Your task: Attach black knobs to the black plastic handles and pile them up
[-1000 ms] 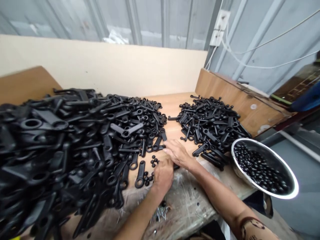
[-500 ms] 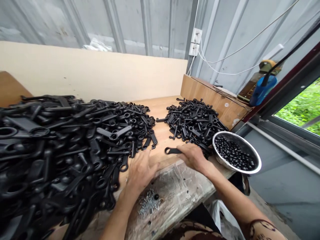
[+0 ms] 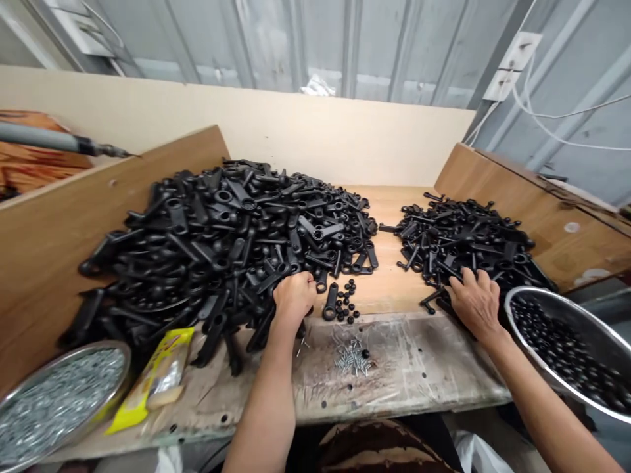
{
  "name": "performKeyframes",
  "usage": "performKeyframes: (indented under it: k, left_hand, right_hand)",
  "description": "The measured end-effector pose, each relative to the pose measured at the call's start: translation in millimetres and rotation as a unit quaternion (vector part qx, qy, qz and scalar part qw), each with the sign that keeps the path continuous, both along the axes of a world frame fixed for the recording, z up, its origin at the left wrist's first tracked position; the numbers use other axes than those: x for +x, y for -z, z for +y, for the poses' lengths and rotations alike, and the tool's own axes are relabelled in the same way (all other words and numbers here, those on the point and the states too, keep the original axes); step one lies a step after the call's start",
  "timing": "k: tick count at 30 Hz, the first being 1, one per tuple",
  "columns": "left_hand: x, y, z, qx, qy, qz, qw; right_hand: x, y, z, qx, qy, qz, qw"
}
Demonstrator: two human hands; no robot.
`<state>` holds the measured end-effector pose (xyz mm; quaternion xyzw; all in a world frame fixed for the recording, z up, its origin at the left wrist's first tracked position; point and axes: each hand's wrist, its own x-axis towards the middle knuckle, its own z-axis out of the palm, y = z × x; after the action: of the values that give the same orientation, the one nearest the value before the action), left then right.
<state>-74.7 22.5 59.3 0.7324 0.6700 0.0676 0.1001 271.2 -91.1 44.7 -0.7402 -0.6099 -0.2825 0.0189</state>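
My left hand (image 3: 294,295) is closed at the front edge of a large pile of black plastic crank handles (image 3: 231,226); whatever its curled fingers grip is hidden. My right hand (image 3: 474,303) lies over a smaller pile of black crank handles (image 3: 458,233), fingers apart, with dark parts under the palm. Between the hands, a single crank handle (image 3: 330,302) lies beside several small black knobs (image 3: 346,302). Closer to me is a little heap of silver screws (image 3: 352,358) with one black knob (image 3: 365,354) on it.
A metal bowl of black knobs (image 3: 509,303) stands at right, a bowl of silver screws (image 3: 127,358) at front left. By that bowl lies a yellow wrapper (image 3: 162,368). Wooden side boards (image 3: 148,187) flank the bench; a grey rod-shaped tool (image 3: 44,136) juts in at upper left.
The view has turned left, showing the screw bowl and wrapper. My right hand has moved onto the right pile and released its crank handle. My left hand has closed at the left pile, uncovering the knobs.
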Motion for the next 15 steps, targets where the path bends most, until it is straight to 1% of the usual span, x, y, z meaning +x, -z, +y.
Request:
performKeyframes:
  k: [2,5,8,10,15]
  left_hand:
    - [6,3.1,-2,-0.010,0.023,0.012,1.000]
    - [20,10.0,-8,-0.028,0.064,0.033,0.997]
    - [32,15.6,-14,-0.040,0.081,0.040,0.995]
    - [35,18.0,-16,-0.048,0.087,0.035,0.994]
    - [37,24.0,-12,-0.059,0.088,0.022,0.994]
  right_hand:
    - [-18,-4.8,11,0.001,-0.048,0.033,0.998]
    - [-50,-7.2,35,-0.057,-0.123,0.097,0.986]
    - [-80,-5.5,63,-0.140,-0.135,0.140,0.971]
    - [-97,-4.2,76,-0.190,-0.147,0.162,0.957]
    - [-133,-1.7,91,-0.269,-0.202,0.198,0.921]
